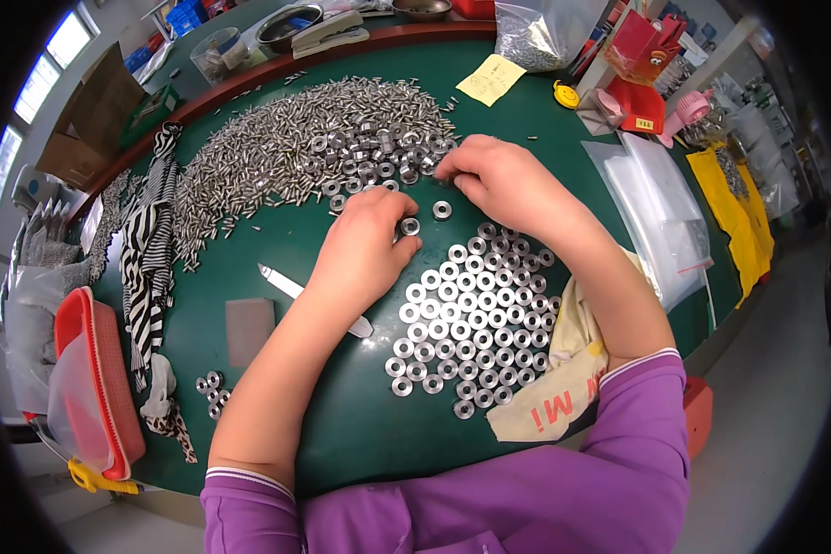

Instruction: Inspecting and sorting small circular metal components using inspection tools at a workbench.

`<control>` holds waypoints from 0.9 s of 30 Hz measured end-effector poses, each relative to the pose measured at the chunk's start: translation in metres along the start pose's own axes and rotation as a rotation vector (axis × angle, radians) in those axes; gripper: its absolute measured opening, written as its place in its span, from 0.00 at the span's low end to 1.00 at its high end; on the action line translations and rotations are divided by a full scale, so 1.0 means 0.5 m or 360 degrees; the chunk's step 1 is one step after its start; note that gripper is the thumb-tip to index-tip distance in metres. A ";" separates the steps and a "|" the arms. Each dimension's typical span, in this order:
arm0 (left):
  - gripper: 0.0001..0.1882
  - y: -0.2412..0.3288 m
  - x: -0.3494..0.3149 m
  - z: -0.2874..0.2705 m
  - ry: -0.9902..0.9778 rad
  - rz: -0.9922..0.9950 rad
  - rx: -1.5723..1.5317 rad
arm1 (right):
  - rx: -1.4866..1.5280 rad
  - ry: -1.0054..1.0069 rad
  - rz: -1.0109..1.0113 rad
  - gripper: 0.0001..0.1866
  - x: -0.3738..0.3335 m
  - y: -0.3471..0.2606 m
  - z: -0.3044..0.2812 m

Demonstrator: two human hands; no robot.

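My left hand (365, 242) is curled low over the green table, with a small metal ring (410, 226) between its thumb and fingers. Another ring (442, 210) lies flat between my two hands. At the right edge of a heap of rings (379, 148), my right hand (500, 177) has its fingers bent and drawn together; what they grip is hidden. Closer to me, many shiny rings (475, 314) lie flat in a loose single layer. A white-handled knife or blade (282, 281) lies partly under my left forearm.
Behind the rings spreads a large pile of small metal pins (249, 152). A grey block (249, 331), a few stacked rings (214, 392), striped cloth (148, 240) and a red basket (102, 379) stand left. At right are a cream cloth (549, 397) and clear plastic bags (651, 203).
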State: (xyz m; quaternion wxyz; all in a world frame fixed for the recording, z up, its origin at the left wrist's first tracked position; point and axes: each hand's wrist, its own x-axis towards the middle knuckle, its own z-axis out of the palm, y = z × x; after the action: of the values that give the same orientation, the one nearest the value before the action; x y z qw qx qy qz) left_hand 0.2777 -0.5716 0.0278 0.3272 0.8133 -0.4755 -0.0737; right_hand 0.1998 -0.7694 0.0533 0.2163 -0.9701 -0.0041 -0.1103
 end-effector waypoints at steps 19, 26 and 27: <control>0.08 -0.013 0.008 0.019 0.0328 0.0032 0.0286 | 0.0346 -0.0238 0.0477 0.09 0.006 0.025 -0.013; 0.13 -0.009 0.000 0.009 0.0207 0.0076 0.0206 | 0.0151 -0.0332 0.0131 0.11 -0.001 0.006 -0.005; 0.13 -0.009 -0.001 0.006 0.0121 0.0066 0.0187 | 0.0157 -0.0389 0.0102 0.13 -0.001 0.004 -0.007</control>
State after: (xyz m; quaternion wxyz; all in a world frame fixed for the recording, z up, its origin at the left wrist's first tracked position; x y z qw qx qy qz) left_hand 0.2794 -0.5712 0.0226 0.2982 0.8233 -0.4830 -0.0078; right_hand 0.1984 -0.7728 0.0554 0.2651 -0.9641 -0.0049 0.0160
